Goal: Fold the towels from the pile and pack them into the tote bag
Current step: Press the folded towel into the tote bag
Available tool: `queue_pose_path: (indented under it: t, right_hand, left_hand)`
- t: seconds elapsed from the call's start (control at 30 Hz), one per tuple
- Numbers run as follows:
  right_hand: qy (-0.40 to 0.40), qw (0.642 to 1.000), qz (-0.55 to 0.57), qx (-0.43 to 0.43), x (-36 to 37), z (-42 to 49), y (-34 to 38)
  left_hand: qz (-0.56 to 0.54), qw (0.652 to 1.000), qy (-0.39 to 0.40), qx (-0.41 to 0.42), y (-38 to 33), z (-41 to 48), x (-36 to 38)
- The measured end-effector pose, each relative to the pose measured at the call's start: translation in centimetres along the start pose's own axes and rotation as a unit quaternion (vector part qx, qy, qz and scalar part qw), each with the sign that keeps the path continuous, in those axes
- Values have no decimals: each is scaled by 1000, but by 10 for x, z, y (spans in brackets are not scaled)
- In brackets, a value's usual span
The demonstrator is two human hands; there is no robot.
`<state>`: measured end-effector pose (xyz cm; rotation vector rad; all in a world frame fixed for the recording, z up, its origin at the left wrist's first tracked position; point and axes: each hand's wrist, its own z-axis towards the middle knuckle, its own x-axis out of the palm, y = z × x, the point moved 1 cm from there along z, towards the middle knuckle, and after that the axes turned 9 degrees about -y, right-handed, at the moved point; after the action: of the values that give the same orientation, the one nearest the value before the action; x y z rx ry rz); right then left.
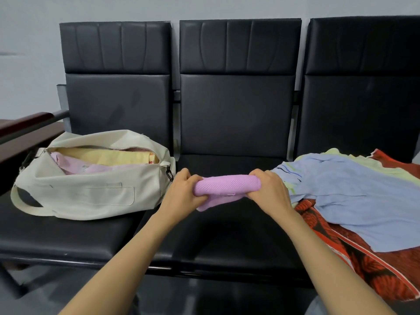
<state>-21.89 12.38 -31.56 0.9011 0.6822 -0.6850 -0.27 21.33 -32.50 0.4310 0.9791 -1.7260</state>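
A folded purple towel is held above the middle seat, rolled over at its top edge. My left hand grips its left end and my right hand grips its right end. The cream tote bag lies open on the left seat, with a yellow towel and a pink towel inside. On the right seat lies the pile: a light blue towel on top, a pale green towel under it, and a red patterned towel at the bottom.
Three black padded seats stand in a row against a grey wall. A dark red armrest is at the far left. The bag's strap loops over the left seat's front.
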Motion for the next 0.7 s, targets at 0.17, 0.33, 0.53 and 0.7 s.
queue_pose_path:
  t: [0.17,0.33,0.53,0.7]
  right_hand:
    - [77,943,298,125,-2,6,-8]
    - [116,892,415,134,6,-2,7]
    - [116,936,311,116,20,1,17]
    - [164,903,367,150,42,18,52]
  left_hand:
    - [-310,929,44,-195,7,1,-7]
    - [-358,901,45,-239,10,-2,-5]
    - [-363,891,54,-267,20,4,-21]
    - [-312,904,44,-289,52,19,-47]
